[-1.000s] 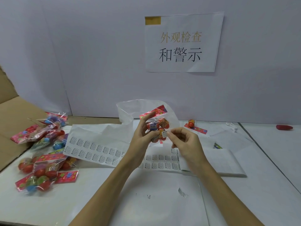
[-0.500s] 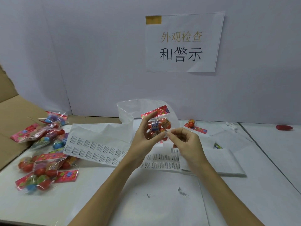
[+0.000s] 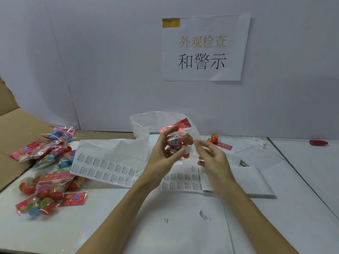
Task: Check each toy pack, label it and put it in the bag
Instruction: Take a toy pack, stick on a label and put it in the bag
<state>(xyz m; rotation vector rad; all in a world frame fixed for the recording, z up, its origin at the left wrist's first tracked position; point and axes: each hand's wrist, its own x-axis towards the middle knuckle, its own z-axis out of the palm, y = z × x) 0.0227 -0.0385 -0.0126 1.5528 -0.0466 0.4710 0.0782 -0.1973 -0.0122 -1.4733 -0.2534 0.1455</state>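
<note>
Left hand (image 3: 161, 154) gripping a clear plastic toy pack of red and orange eggs with a pink header card (image 3: 180, 142), small white warning label (image 3: 188, 149) stuck on its front, raised before the translucent white plastic bag (image 3: 140, 125); right hand (image 3: 213, 162) loose-fingered, holding nothing, just beside the pack.

The toy pack (image 3: 178, 143), clear film over red-orange balls with a pink flowered header at its 1 o'clock end, is held up tilted. A white label (image 3: 188, 149) sits on its front. The translucent bag (image 3: 140, 129) stands open at 10 o'clock.
</note>
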